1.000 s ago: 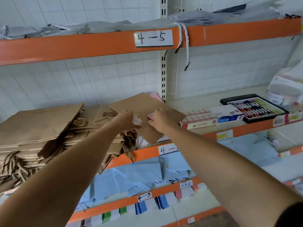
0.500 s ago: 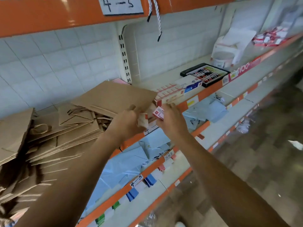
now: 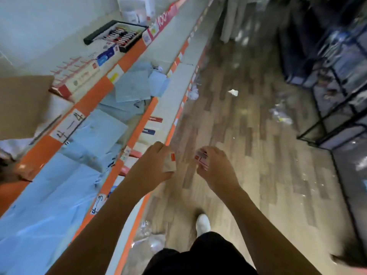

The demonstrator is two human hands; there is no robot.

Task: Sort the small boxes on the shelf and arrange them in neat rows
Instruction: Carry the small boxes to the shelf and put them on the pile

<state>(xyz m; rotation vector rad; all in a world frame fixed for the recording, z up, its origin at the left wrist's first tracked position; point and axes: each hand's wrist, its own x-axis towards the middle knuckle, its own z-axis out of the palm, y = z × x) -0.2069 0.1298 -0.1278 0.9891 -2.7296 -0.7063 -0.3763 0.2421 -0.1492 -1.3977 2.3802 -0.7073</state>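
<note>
Tan box (image 3: 170, 163) gripped in curled left hand (image 3: 151, 167), red-white box (image 3: 203, 158) pinched in right hand (image 3: 216, 169). Both held out over the floor (image 3: 248, 155), near each other but apart, just clear of the shelf (image 3: 95, 92) edge. Box row (image 3: 79, 76) lying up on the shelf beside marker tray (image 3: 119, 34), blue bags (image 3: 103, 132) one level below.

A brown paper bag (image 3: 21, 106) lies at the left edge, above many light blue paper sheets (image 3: 45, 205). A black tray (image 3: 99, 32) with coloured pens stands farther along. On the wooden floor (image 3: 248, 165) lies 1 white paper scrap (image 3: 233, 92), near a black wire rack (image 3: 329, 126).
</note>
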